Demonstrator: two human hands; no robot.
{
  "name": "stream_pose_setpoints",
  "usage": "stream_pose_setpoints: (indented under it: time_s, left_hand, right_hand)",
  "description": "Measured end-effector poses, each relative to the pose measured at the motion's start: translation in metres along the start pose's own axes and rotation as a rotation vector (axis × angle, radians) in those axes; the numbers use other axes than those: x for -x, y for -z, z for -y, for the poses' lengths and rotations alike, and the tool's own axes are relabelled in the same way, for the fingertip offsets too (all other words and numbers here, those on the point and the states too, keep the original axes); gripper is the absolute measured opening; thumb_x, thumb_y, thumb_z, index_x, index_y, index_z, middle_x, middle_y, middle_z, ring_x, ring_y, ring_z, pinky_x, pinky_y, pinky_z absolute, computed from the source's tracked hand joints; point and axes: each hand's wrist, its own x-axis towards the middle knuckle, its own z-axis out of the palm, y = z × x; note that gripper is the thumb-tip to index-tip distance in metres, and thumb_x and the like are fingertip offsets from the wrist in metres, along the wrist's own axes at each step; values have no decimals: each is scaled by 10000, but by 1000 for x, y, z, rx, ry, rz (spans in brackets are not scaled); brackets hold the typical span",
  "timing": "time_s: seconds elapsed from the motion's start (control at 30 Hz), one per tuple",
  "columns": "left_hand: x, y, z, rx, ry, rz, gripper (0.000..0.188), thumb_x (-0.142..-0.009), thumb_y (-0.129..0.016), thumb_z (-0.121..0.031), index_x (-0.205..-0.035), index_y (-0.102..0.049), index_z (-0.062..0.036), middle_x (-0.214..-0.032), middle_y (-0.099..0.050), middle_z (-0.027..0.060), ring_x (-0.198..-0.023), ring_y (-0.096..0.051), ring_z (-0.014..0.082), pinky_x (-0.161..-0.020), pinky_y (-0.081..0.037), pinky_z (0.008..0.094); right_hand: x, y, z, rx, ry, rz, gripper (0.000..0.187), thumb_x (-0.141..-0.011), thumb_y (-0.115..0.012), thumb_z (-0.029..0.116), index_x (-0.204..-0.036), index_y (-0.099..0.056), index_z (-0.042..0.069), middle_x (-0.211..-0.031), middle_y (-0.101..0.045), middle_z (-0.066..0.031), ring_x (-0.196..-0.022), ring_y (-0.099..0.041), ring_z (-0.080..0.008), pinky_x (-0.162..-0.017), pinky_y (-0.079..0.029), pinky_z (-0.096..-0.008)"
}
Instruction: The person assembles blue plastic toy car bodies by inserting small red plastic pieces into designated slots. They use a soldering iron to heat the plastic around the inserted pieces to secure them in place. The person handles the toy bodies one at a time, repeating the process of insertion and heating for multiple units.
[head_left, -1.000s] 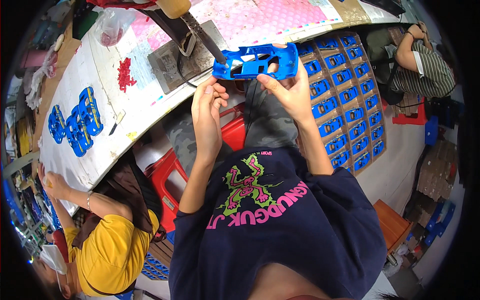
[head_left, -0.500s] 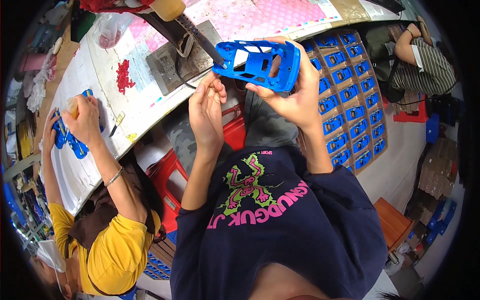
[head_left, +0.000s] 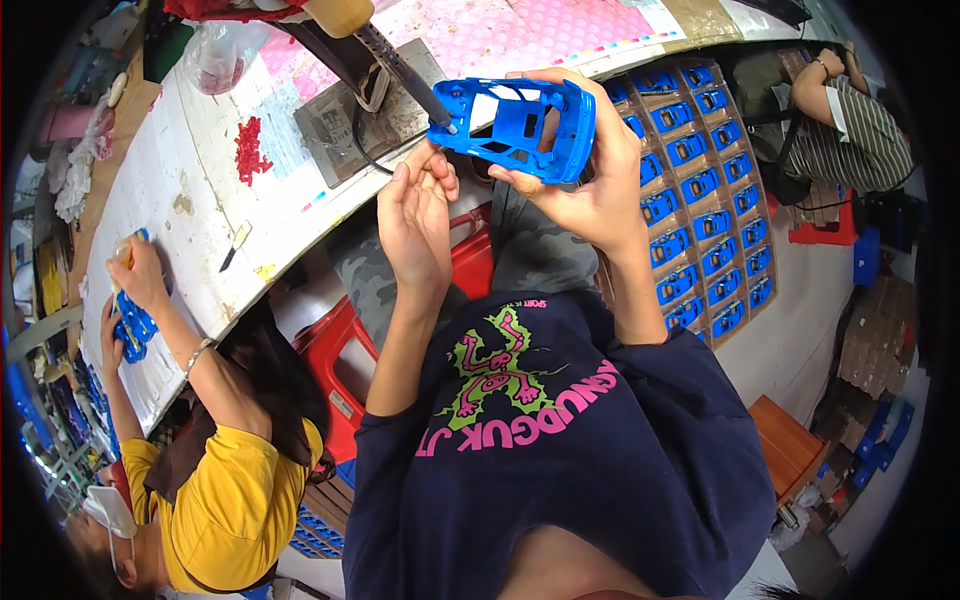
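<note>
My right hand (head_left: 590, 170) grips one end of a blue plastic toy car body (head_left: 575, 130), fingers behind it and thumb along its near side. The shell is held hollow side up, with its window openings showing. A soldering iron (head_left: 415, 82) with a pale yellow handle slants down from the upper left, its tip resting inside the shell's left end. Below that end is my left hand (head_left: 420, 215), palm up and fingers loosely curled. Its index fingertip reaches the shell's underside, and nothing shows in its palm.
Small red parts (head_left: 250, 150) lie on the white table (head_left: 200, 240), near a craft knife (head_left: 236, 245) and a metal plate (head_left: 345, 135). At right stands a tray of blue car bodies (head_left: 700, 190). A co-worker in a yellow shirt (head_left: 225, 490) handles blue parts at left.
My hands and the car body have barely moved. The co-worker's hands and blue parts have shifted farther left, away from the table's near edge.
</note>
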Motion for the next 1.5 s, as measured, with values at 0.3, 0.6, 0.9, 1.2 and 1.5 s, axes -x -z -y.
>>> stream_pose_setpoints:
  time_s: [0.3,0.6,0.9,1.2,1.5]
  left_hand:
    - [0,1,1,12,-7,16,518,-864,-277,-294,-1131,-372,139,-839,-422,80,-772,-392,158,-687,-323,258]
    - [-2,1,2,39,-6,24,503,-866,-277,-291,-1121,-376,130,-847,-419,78,-783,-391,160,-699,-320,263]
    - [-2,1,2,10,0,8,521,-862,-284,-302,-1141,-355,132,-916,-449,101,-793,-400,159,-704,-326,264]
    - [-4,2,3,17,-13,24,514,-864,-289,-300,-1131,-372,131,-887,-470,105,-779,-421,161,-704,-340,268]
    - [-3,0,4,33,-13,25,502,-860,-289,-292,-1118,-380,129,-875,-473,107,-771,-423,164,-707,-347,271]
  right_hand:
    - [-2,1,0,17,48,8,611,-567,-762,154,-1065,-458,-28,-967,-575,-124,-880,-567,-177,-754,-453,-276]
    - [-3,0,0,11,62,9,612,-558,-761,137,-1065,-455,-18,-970,-576,-127,-885,-573,-196,-759,-456,-291]
    - [-3,0,3,22,76,11,594,-555,-750,128,-1060,-465,0,-969,-562,-118,-860,-576,-200,-718,-460,-280]
    - [-3,0,2,8,82,18,585,-551,-759,115,-1050,-480,-14,-984,-571,-115,-890,-573,-188,-766,-452,-284]
    - [-3,3,3,33,70,48,576,-561,-763,149,-1043,-487,-5,-990,-568,-113,-893,-575,-199,-760,-455,-285]
